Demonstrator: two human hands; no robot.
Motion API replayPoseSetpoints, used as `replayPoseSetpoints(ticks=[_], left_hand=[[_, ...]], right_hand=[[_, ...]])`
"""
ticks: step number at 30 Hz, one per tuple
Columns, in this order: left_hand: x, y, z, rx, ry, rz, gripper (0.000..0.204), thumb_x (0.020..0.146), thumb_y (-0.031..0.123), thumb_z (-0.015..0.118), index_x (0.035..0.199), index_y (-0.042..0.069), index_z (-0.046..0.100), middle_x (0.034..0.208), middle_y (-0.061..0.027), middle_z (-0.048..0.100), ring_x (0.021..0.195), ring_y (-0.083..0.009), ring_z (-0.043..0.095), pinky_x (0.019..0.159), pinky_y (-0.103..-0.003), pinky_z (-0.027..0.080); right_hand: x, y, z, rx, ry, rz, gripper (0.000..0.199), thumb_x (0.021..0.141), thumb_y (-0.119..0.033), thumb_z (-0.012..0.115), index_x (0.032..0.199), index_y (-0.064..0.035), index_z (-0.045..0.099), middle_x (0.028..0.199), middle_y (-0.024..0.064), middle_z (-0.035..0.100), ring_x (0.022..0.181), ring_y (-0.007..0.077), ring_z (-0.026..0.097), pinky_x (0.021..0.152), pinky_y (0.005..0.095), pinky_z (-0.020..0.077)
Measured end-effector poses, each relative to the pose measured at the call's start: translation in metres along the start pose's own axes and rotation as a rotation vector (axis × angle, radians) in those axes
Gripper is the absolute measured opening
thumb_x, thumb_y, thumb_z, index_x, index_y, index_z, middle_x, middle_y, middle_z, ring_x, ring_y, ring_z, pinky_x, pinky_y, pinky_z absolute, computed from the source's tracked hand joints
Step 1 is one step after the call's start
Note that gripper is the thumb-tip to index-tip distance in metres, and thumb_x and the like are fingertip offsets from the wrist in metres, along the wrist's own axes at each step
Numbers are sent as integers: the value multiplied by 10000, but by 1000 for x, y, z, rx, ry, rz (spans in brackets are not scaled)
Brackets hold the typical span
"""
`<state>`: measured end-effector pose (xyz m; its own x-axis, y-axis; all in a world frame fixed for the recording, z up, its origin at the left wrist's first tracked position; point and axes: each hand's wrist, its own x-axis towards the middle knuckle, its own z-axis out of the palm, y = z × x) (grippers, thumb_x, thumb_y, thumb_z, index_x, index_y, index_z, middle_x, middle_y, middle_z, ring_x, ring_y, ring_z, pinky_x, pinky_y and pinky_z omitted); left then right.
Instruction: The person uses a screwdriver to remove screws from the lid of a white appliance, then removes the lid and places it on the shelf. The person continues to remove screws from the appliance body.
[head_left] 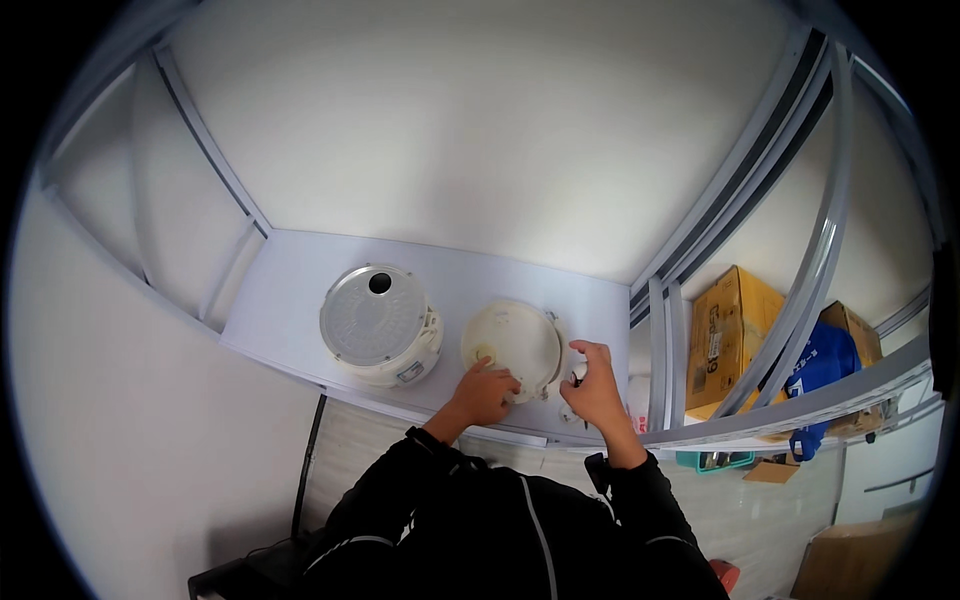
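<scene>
Centrally, a round cream plastic appliance lid [512, 345] lies flat on the pale grey shelf [290, 290], just right of a white rice cooker with a silvery round top [380, 325]. Left hand [485, 393] rests on the lid's near edge, fingers curled. Right hand [596, 385] pinches a small white part [578, 373] beside it. Cardboard boxes [730, 335] stand farther right.

Even, soft, bright light fills the view, faint shadows fall just beside the grip of both hands, and fisheye distortion bends straight edges toward the black rim.
</scene>
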<state>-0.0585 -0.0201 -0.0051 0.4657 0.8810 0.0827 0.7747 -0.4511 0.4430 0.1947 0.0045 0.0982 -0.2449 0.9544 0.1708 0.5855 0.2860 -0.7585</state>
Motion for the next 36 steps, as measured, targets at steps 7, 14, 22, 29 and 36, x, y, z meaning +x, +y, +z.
replayPoseSetpoints(ticks=[7,14,22,29,36], left_hand=[[-6,25,-22,-94,171,57,339,827,163,745,1166,166,746,1209,-63,765,1291,-277,664,1221,-555,403],[-16,48,-57,-142,401,68,230,837,98,748,1064,130,762,1164,-56,765,1200,-292,689,1158,-531,465],[-67,46,-128,202,831,-38,205,795,83,758,994,130,748,1091,-44,748,1142,-306,686,1123,-573,458],[-119,-2,-171,275,847,-174,150,830,114,781,979,126,772,1127,-16,763,1174,-307,688,1173,-596,411],[-133,-36,-180,86,739,-90,136,849,125,829,982,113,802,1071,-15,785,1038,-288,723,1005,-475,511]], right_hand=[[-6,-37,-26,139,96,-178,673,771,156,669,1392,-74,545,1268,136,521,1047,231,604,881,317,528],[-6,-40,-20,568,-8,-287,518,1013,88,617,1470,-37,408,1294,145,605,1110,220,664,924,367,612],[-6,-77,-12,699,-4,-426,518,1026,79,623,1466,-17,366,1186,158,614,941,202,697,869,349,633],[3,-103,19,651,-5,-508,558,986,119,624,1449,-26,347,1193,144,548,1073,210,649,881,350,610],[7,-164,55,447,39,-683,712,927,189,611,1510,-47,278,1276,166,465,1107,269,640,942,380,587]])
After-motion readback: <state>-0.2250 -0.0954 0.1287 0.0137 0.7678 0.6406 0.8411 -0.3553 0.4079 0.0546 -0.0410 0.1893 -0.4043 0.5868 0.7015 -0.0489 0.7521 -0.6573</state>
